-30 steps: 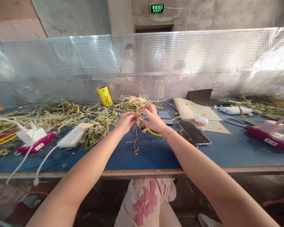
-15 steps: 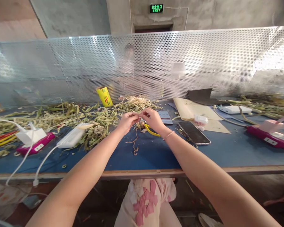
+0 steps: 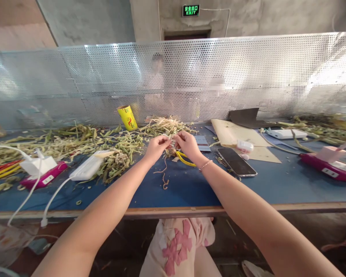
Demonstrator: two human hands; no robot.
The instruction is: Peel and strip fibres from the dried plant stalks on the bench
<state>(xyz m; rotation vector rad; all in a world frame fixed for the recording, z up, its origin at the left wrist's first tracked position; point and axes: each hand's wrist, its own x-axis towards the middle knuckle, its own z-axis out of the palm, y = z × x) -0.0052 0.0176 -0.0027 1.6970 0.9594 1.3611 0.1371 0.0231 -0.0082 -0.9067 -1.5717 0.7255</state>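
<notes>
My left hand (image 3: 156, 148) and my right hand (image 3: 187, 144) meet above the middle of the blue tabletop (image 3: 175, 196), fingertips pinched close together. A small pale scrap, perhaps dried plant, shows between them; the fingers mostly hide it. Just behind lies a heap of dried stalks and leaves (image 3: 168, 125). Under my right hand a curved yellow handle-like thing (image 3: 185, 159) pokes out, its other end covered. A thin dry root-like strand (image 3: 164, 179) lies below my hands. To the left spreads a pile of greenish dried plant matter (image 3: 123, 150).
A yellow cardboard tube (image 3: 127, 117) leans at the back before a perforated metal screen (image 3: 103, 84). Rightward are a phone (image 3: 237, 162), a white earphone case (image 3: 245, 146), tan card (image 3: 227, 132) and a magenta power strip (image 3: 328, 169). Leftward sit a white power bank (image 3: 87, 166) and cables.
My fingers have shifted slightly around the small piece, and my right hand's fingertips have moved a little to the right. The things on the table stay where they were.
</notes>
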